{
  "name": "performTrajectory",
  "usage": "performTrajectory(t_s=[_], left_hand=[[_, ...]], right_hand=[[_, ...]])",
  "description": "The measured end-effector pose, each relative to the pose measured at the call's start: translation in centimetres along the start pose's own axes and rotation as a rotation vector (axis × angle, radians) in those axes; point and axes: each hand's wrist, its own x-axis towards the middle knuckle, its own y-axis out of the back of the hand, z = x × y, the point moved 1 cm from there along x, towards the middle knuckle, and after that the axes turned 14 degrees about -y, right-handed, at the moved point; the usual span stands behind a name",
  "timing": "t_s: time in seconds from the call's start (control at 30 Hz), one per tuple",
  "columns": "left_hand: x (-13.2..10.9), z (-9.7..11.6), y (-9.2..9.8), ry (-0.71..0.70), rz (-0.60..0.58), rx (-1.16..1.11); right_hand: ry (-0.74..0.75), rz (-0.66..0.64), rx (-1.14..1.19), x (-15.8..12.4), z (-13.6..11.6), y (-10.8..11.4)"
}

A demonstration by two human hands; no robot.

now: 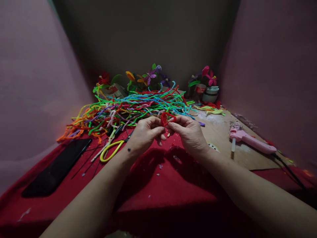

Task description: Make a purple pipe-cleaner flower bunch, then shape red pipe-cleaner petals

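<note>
A short red pipe cleaner (165, 118), bent into a loop, sits between my two hands above the red cloth (158, 188). My left hand (146, 132) pinches its left side with closed fingers. Closed on its right side is my right hand (188, 131), fingertips touching the left hand's. Just beyond the hands lies a big heap of pipe cleaners (128, 107) in several colours.
Yellow-handled scissors (112, 149) lie left of my left hand. A black phone (58, 167) rests at the left. A pink glue gun (249, 138) with its cord lies on a cardboard sheet (223, 129) at the right. Pipe-cleaner flowers (148, 77) and small pots (210, 93) stand at the back.
</note>
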Motion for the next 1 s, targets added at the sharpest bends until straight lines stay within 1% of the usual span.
performTrajectory(t_s=[0.13, 0.23, 0.33, 0.43, 0.57, 0.67, 0.73, 0.83, 1.0], left_hand=[[-0.2, 0.0, -0.3, -0.024, -0.003, -0.014], [-0.2, -0.1, -0.3, -0.027, -0.006, -0.036], [-0.2, -0.1, -0.4, -0.027, 0.002, -0.062], [-0.2, 0.0, -0.5, -0.027, 0.045, -0.089], [-0.2, -0.1, -0.3, 0.003, 0.078, -0.120], [-0.1, -0.3, -0.1, 0.000, 0.113, -0.150], [-0.1, -0.5, 0.1, -0.003, 0.120, -0.169], [-0.1, -0.7, 0.1, 0.008, 0.097, -0.197], [-0.1, -0.5, 0.0, 0.035, 0.079, -0.199]], right_hand=[[0.046, 0.070, -0.121, -0.3, -0.3, -0.1], [0.123, 0.127, -0.231, -0.5, -0.2, -0.2], [0.171, 0.150, -0.312, -0.5, 0.0, -0.1], [0.135, 0.143, -0.336, -0.5, 0.0, 0.0], [0.030, 0.073, -0.327, -0.6, -0.5, 0.0], [0.065, 0.053, -0.351, -0.9, -0.9, 0.0], [0.099, 0.084, -0.366, -1.0, -1.0, -0.1], [0.116, 0.137, -0.408, -1.0, -0.9, -0.1], [0.079, 0.089, -0.455, -0.8, -0.6, -0.2]])
